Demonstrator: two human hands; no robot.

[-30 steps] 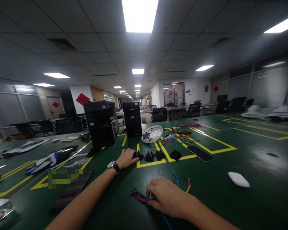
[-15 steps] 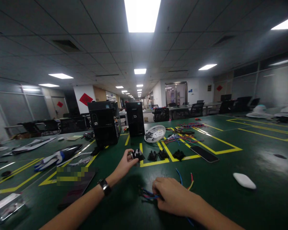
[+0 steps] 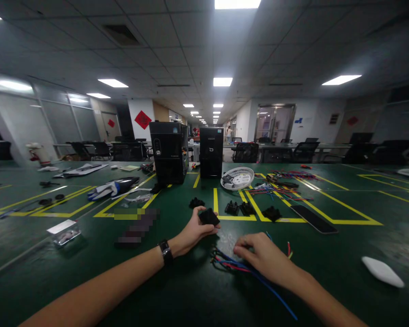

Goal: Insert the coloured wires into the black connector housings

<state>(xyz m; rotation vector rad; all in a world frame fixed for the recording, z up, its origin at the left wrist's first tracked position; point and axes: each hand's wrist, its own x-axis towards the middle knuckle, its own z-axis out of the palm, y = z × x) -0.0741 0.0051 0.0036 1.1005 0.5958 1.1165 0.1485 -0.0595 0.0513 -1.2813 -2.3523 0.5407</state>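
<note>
My left hand, wearing a dark wristwatch, grips a small black plastic part between thumb and fingers, just above the table. Behind it sits a similar black part. My right hand has its fingers curled together over a bundle of thin blue, red and dark wires lying on the green table. Whatever its fingertips hold, if anything, is too small to make out. More black parts rest inside the yellow tape lines, and another black part is to their right.
Two black computer towers stand at the back beside a white basket. Loose wires spread to its right. A dark phone and white mouse-like object lie rightward; a clear box is at left.
My view has turned left. My left hand has tilted its black part, bringing a flat face up. My right hand has loosened from the wire bundle, which shows more fully on the table.
</note>
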